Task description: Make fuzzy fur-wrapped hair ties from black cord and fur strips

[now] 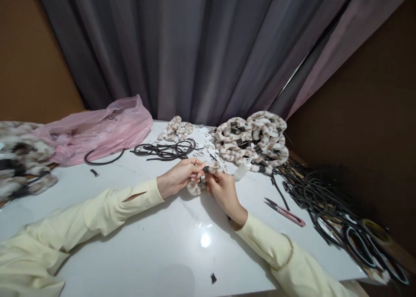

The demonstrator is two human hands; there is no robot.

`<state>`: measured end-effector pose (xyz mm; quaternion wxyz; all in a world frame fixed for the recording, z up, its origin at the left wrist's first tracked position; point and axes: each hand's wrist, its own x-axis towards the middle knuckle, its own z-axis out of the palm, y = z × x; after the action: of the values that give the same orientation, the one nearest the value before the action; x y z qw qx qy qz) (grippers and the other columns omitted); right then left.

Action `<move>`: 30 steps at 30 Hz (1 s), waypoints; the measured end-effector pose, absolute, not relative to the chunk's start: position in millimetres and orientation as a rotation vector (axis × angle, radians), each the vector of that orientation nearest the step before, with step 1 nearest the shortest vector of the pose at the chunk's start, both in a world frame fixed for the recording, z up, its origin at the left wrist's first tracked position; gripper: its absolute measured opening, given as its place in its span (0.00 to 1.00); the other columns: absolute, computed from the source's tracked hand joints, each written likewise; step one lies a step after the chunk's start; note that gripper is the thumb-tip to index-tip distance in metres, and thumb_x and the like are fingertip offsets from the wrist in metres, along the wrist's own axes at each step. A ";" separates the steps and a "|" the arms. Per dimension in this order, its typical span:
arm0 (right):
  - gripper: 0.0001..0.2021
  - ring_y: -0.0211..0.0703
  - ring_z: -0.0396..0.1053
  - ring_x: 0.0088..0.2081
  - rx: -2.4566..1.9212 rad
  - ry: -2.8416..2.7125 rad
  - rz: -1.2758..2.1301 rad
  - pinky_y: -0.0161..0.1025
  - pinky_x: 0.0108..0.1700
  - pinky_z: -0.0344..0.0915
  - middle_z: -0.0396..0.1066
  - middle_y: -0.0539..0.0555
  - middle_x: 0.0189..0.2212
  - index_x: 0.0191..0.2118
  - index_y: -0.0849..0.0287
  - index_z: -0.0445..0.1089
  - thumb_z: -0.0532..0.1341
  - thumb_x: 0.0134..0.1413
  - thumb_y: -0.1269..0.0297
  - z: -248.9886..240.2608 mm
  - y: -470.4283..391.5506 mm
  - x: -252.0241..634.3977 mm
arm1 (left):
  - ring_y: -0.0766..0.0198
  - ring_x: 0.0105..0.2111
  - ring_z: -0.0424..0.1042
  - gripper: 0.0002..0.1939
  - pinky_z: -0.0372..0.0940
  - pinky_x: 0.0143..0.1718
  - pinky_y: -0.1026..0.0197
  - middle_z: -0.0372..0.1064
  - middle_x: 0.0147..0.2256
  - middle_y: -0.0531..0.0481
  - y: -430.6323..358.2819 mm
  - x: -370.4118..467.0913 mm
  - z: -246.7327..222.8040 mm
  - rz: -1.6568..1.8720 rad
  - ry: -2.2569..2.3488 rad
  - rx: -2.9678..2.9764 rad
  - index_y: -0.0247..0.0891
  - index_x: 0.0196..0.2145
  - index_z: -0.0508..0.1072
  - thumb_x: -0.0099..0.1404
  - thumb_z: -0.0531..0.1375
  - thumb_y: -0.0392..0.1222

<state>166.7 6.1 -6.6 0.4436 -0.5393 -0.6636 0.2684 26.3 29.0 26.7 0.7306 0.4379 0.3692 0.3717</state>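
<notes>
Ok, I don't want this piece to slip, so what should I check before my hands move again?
1. Left hand pinching the fuzzy piece at its dark end: ok.
2. Right hand holding the same piece: ok.
3. Dark end firmly fixed: cannot tell, partly hidden.
4. Pink-handled snips lying apart from both hands: ok.
5. Tabletop free of scraps: not ok, a dark scrap lies near the front edge.

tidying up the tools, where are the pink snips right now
In the head view, the pink snips lie on the white table, to the right of the right hand, just left of the heap of black cords.
</notes>
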 end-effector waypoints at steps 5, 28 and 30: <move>0.15 0.38 0.61 0.18 -1.338 -1.655 0.667 0.34 0.26 0.56 0.61 0.49 0.10 0.13 0.58 0.60 0.53 0.48 0.69 -4.1 6.0 167.0 | 0.73 0.15 0.55 0.10 0.50 0.18 0.70 0.57 0.15 0.58 16.6 28.7 31.0 0.960 0.883 1.302 0.36 0.25 0.61 0.59 0.57 0.43; 0.15 0.30 0.49 0.13 -1.284 -1.537 1.243 0.31 0.17 0.47 0.51 0.42 0.10 0.19 0.60 0.61 0.54 0.53 0.60 19.8 -10.0 164.9 | 0.64 0.26 0.61 0.08 0.55 0.29 0.64 0.60 0.24 0.52 32.4 20.8 8.1 1.097 1.008 2.557 0.40 0.26 0.56 0.63 0.46 0.34; 0.14 0.31 0.52 0.16 -1.333 -1.641 1.110 0.31 0.20 0.49 0.55 0.44 0.12 0.19 0.61 0.63 0.55 0.53 0.63 15.4 -6.0 166.0 | 0.64 0.25 0.60 0.09 0.53 0.28 0.64 0.58 0.23 0.53 36.6 21.6 4.2 1.017 1.034 2.578 0.40 0.25 0.55 0.63 0.46 0.34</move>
<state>166.0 -6.0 15.4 0.3679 -0.5192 -0.6389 0.4323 21.6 36.6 4.2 0.0915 0.8678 0.3482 0.3424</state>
